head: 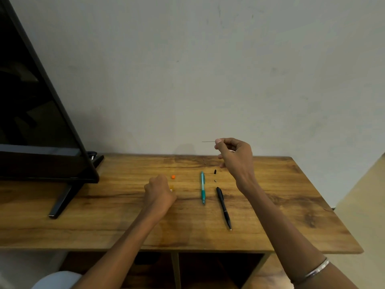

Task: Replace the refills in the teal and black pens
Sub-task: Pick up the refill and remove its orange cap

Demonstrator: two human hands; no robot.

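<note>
The right hand (233,156) pinches a thin refill (208,141) above the surface (125,215), the left hand (159,190) is closed on something hidden left of the teal pen (202,187), which, I judge, is loaded next, while the black pen (223,207) waits just right of it.

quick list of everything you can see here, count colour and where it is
table: 1, brown wood, fills the lower frame, against the wall
monitor: 1, black, far left on the table, on a stand
teal pen: 1, teal, lying mid-table
black pen: 1, black, just right of the teal pen
orange cap: 1, orange, left of the teal pen
black cap: 1, black, beyond the black pen
small grey piece: 1, grey, between black cap and black pen
thin refill: 1, dark, held above the table
bangle: 1, silver, right wrist
left hand: closed on a small yellowish item, resting on the table
right hand: raised, pinching the thin refill
</note>
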